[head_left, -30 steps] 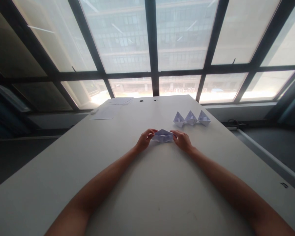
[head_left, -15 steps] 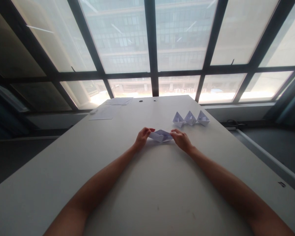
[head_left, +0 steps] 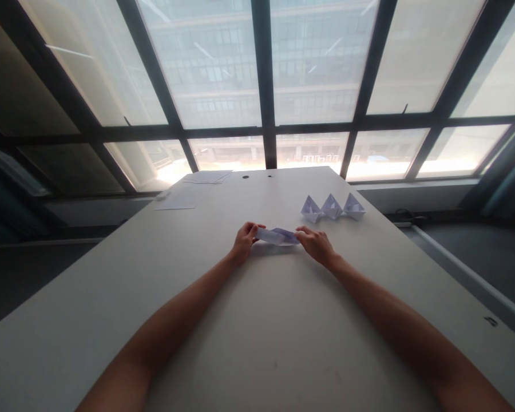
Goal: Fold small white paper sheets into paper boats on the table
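Observation:
A folded white paper boat (head_left: 278, 236), long and flattened, is stretched between my two hands just over the table. My left hand (head_left: 244, 240) pinches its left end between thumb and fingers. At the other end, my right hand (head_left: 315, 243) has its fingertips closed on the paper. Beyond my right hand stand three finished paper boats (head_left: 332, 207) in a row, each with a pointed peak in the middle; neither hand touches them.
The white table (head_left: 223, 320) runs away from me to large dark-framed windows (head_left: 264, 74). Flat sheets of paper (head_left: 179, 199) lie at the far left of the table. Two small dark holes (head_left: 245, 177) mark its far end. Curtains (head_left: 502, 166) hang at the sides.
My left hand has moved slightly left, pulling its end of the paper outward. The boat has become longer and flatter, its middle peak lower. My right hand has barely moved.

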`<state>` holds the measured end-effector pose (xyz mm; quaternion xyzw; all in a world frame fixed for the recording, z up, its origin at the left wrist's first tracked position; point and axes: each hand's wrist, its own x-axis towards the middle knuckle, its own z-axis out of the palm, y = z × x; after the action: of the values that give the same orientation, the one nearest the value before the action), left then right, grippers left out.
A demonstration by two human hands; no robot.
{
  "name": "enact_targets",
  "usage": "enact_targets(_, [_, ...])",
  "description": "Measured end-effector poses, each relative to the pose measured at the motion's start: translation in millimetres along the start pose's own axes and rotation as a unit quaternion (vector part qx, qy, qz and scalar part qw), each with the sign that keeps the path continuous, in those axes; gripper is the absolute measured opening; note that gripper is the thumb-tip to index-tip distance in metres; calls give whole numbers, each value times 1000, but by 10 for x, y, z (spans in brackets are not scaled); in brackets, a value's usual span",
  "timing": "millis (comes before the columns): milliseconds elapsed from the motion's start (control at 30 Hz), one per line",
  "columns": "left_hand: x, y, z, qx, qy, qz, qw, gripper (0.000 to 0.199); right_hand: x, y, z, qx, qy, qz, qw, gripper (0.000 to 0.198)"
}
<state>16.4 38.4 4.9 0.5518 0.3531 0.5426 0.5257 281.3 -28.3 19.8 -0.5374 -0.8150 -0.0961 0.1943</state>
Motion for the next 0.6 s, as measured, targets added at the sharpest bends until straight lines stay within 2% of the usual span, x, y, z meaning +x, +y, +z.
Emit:
enact_targets(267, [-13, 9, 8, -8, -5, 0, 1000, 36, 25, -10, -17, 27, 15, -23, 999, 29])
enact_targets(400, [-21, 24, 13, 5, 1, 5, 1000, 37, 26, 7, 70, 90, 68, -9, 994, 24])
enact_targets(500, [-11, 11, 5, 22, 10, 15, 1000, 38, 34, 7, 156, 188, 135, 11, 973, 20])
enact_targets(600, [13, -21, -17, 30, 25, 37, 999, 38, 61, -13, 214, 306, 209, 28, 928, 16])
